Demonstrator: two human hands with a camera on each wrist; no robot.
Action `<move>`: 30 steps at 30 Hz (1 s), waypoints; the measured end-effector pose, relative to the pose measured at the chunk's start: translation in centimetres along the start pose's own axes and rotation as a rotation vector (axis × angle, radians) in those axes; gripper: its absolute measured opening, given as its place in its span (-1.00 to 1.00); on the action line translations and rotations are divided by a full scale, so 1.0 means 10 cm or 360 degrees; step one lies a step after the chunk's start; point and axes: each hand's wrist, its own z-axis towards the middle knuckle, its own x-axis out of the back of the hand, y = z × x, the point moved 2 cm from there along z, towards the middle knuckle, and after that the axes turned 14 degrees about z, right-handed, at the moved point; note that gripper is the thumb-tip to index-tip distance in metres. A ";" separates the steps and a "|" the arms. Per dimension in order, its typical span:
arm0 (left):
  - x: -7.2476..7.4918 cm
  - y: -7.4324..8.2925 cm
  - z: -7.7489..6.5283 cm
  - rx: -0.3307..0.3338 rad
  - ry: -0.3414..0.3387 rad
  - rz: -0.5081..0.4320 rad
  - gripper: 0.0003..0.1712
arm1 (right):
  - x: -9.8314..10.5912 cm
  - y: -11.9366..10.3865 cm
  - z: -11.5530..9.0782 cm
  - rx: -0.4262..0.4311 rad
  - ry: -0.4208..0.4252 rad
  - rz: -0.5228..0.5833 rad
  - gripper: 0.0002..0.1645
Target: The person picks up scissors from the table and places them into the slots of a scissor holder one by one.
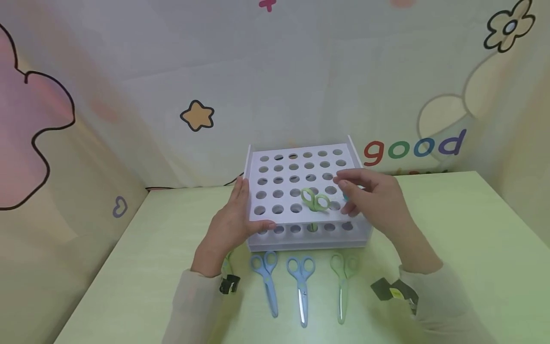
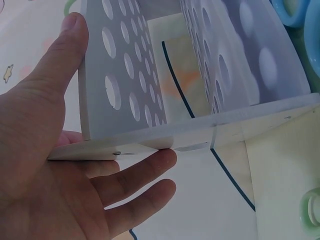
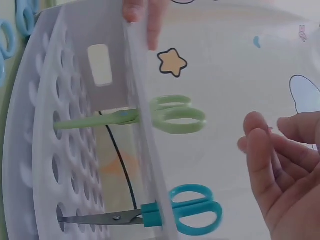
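Observation:
A white two-tier rack with rows of round holes stands on the table. My left hand grips its left side, thumb at the top plate's front edge and fingers along the outer side panel. Green scissors stand in the rack, handles above the top plate and blades down through the lower tier. Teal scissors stand likewise to their right, mostly hidden by my right hand in the head view. My right hand hovers beside the teal handles with fingers loosely bent, apart from them and holding nothing.
In front of the rack lie two blue scissors and green scissors, handles toward the rack. More green scissors are partly hidden by my left wrist. A printed cloth hangs behind the green table.

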 end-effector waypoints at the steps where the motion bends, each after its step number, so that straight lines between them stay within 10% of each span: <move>1: 0.00 0.00 0.00 -0.0001 -0.0005 0.0001 0.51 | 0.03 0.00 -0.01 0.0048 0.0012 0.0050 -0.64; 12: -0.01 -0.01 0.00 0.0013 -0.0021 0.0007 0.51 | 0.16 0.37 -0.07 0.0249 -0.0188 0.0533 -0.74; 22: -0.02 0.02 0.01 0.0011 -0.0014 0.0011 0.51 | 0.28 0.54 -0.27 0.0276 -0.0256 0.0209 -0.82; 30: -0.01 0.02 0.01 0.0003 -0.0003 0.0010 0.52 | 0.39 0.83 -0.42 -0.0110 -0.0515 0.0042 -0.75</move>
